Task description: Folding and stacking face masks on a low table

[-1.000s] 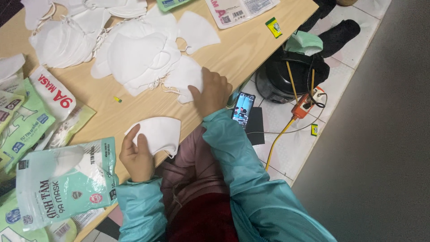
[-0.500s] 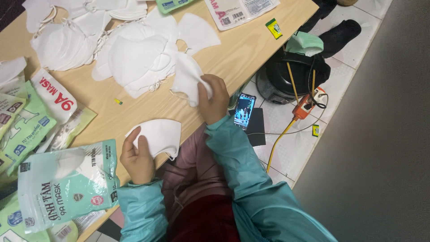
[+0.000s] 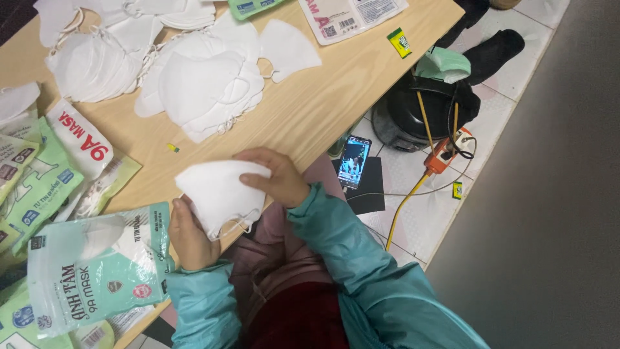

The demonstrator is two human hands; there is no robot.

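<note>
Head view: both hands, left hand point(image 3: 188, 236) and right hand point(image 3: 274, 178), apparently pinch white masks point(image 3: 216, 194)

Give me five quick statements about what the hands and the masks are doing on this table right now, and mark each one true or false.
1. Both hands hold white face masks between them. True: the left hand and right hand grip the held masks.
2. The held masks lie flat in the middle of the wooden table. False: they are held up at its near edge.
3. A pile of loose white masks lies on the table beyond the hands. True.
4. The phone rests on the table. False: it is on the floor, its screen lit.
5. A green mask packet lies beside the left hand. True.
</note>
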